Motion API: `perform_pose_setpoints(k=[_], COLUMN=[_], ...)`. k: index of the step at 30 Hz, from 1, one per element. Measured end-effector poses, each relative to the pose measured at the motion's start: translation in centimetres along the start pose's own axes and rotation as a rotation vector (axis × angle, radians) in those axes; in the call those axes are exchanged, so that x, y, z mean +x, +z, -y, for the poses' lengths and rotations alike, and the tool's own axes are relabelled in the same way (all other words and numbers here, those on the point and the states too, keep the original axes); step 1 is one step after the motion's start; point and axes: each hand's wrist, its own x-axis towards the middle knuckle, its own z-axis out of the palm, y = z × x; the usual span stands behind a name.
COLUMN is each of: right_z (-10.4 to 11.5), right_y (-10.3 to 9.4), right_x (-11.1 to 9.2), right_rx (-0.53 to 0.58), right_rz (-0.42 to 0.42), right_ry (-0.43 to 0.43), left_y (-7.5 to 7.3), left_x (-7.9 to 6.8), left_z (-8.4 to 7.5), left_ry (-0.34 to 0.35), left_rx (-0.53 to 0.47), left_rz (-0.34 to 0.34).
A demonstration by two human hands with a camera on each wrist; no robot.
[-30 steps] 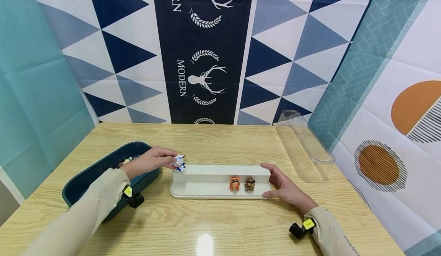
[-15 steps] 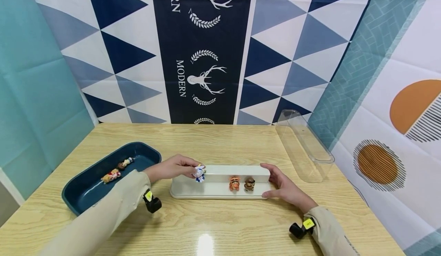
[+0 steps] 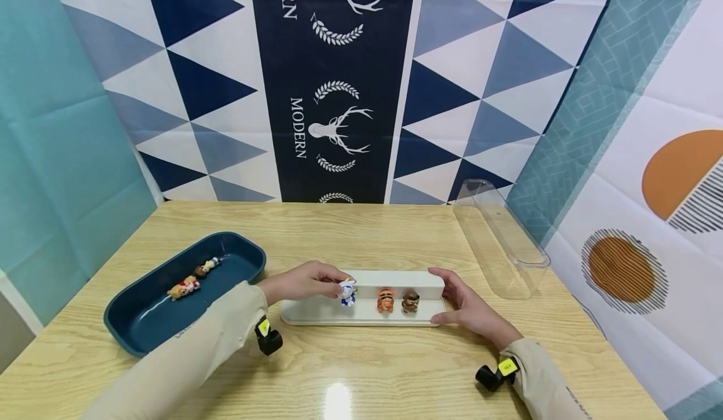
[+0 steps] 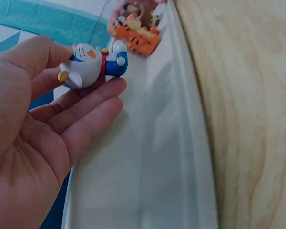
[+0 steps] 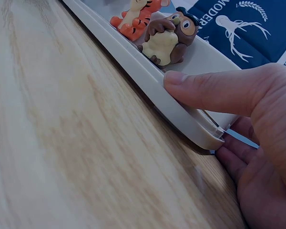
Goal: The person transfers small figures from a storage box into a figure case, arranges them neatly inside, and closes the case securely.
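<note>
My left hand pinches a small white-and-blue cat figurine with a red collar, held over the white stepped display stand. In the head view the figurine is upright, left of an orange tiger figurine and a brown owl figurine, which both stand on the lower step. My right hand grips the stand's right end, its thumb on the front rim and its fingers behind the end, partly hidden in the right wrist view.
A dark blue tray at the left holds several small figurines lying down. At the back right lies a clear plastic cover. A patterned cloth hangs behind the wooden table.
My left hand has carried the cat figurine rightward from the stand's left end to near the tiger figurine, uncovering the tray's contents. The right hand has stayed on the stand.
</note>
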Motion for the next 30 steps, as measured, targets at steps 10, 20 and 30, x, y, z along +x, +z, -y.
perform_pose_setpoints(k=[10, 20, 30], right_z=[0.0, 0.0, 0.1], right_y=[-0.1, 0.0, 0.0], right_x=[0.0, 0.0, 0.0], right_rx=[0.008, 0.01, 0.013], right_rz=[0.008, 0.011, 0.008], right_ry=[-0.005, -0.009, -0.014], left_y=[2.1, 3.7, 4.7], left_x=[0.7, 0.9, 0.9], left_z=[-0.7, -0.9, -1.4], left_ry=[0.129, 0.147, 0.375], left_rx=[0.319, 0.483, 0.914], left_rz=[0.001, -0.035, -0.171])
